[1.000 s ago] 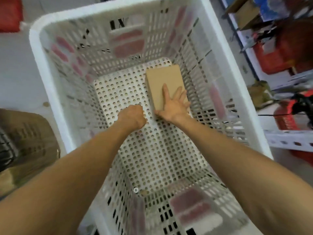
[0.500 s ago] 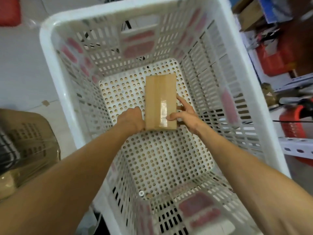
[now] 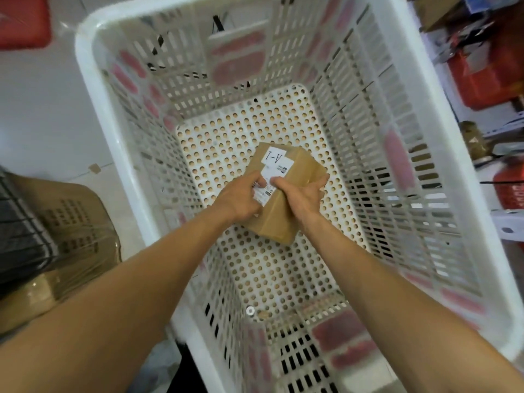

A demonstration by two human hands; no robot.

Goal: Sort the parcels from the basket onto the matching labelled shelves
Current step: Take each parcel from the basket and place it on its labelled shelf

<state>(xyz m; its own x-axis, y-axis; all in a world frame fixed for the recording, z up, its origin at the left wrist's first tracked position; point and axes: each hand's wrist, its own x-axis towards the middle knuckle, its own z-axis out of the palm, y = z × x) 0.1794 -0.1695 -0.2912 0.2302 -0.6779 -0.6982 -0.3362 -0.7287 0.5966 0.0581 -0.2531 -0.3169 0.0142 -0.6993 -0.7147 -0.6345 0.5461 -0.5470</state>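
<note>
Brown cardboard parcel [image 3: 286, 191] tilted label-up above the white perforated basket [image 3: 93, 114] floor, near its middle, so the "A-1" label [image 3: 273, 158] reads plainly. Clamped between left hand [image 3: 241, 198] at the near-left edge and right hand [image 3: 303, 194] wrapping the right side, both closed on it. Shelving [image 3: 507, 222] cluttered at far right.

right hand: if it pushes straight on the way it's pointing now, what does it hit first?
The right hand is already clamped on the A-1 parcel, so that comes first. Without the parcel in its path, it would probably reach the perforated floor of the white basket, though depth is hard to judge.
</note>
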